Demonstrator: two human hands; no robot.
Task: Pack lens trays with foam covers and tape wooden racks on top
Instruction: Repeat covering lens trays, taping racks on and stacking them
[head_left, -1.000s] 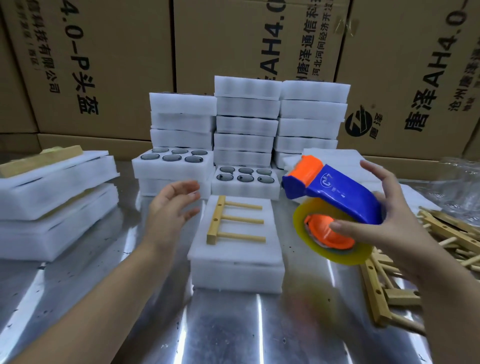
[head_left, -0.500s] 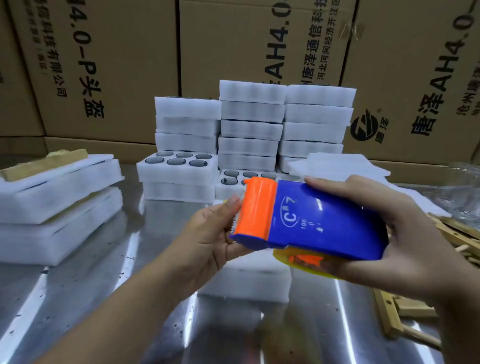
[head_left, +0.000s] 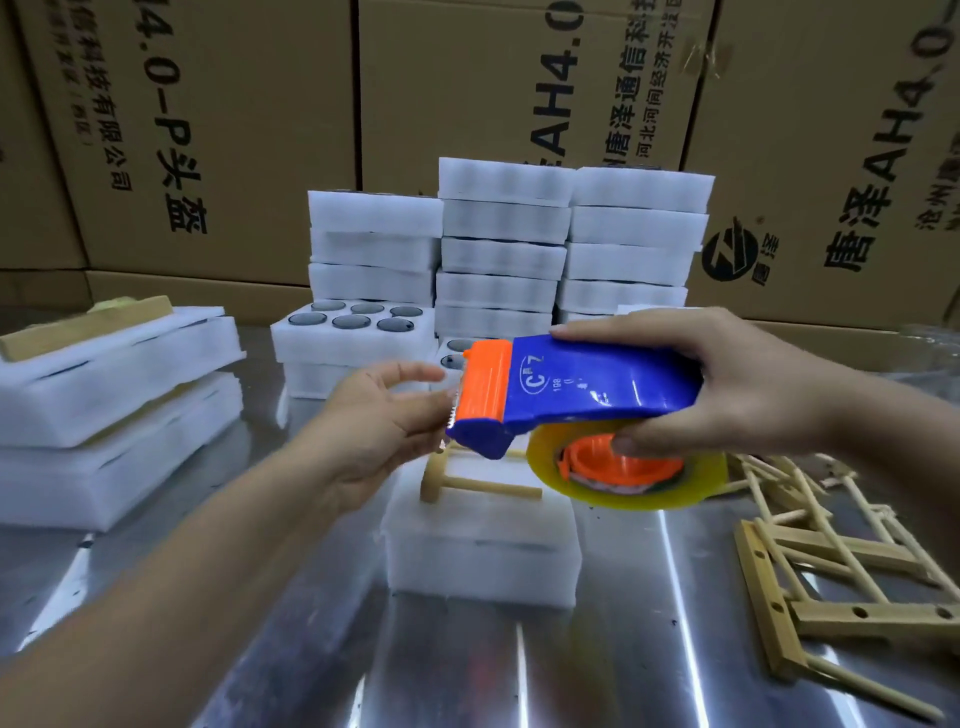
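Observation:
My right hand (head_left: 753, 384) grips a blue and orange tape dispenser (head_left: 587, 384) with a roll of clear yellowish tape (head_left: 623, 493), held above the table. My left hand (head_left: 374, 421) is at the dispenser's orange cutter end, thumb and fingers pinching at the tape's loose end. Below them a closed white foam tray pack (head_left: 483, 551) lies on the metal table. On its top rests a wooden rack (head_left: 467, 483), partly hidden by the dispenser.
Stacks of white foam trays (head_left: 571, 249) stand behind, and an open tray of dark lenses (head_left: 353, 332) is at their left. Packed foam stacks (head_left: 104, 395) fill the left. Loose wooden racks (head_left: 831, 571) lie on the right. Cardboard boxes (head_left: 467, 78) form the back wall.
My right hand brought the dispenser from the right to over the foam pack. My left hand rose from the table to the cutter end and has now drawn slightly left.

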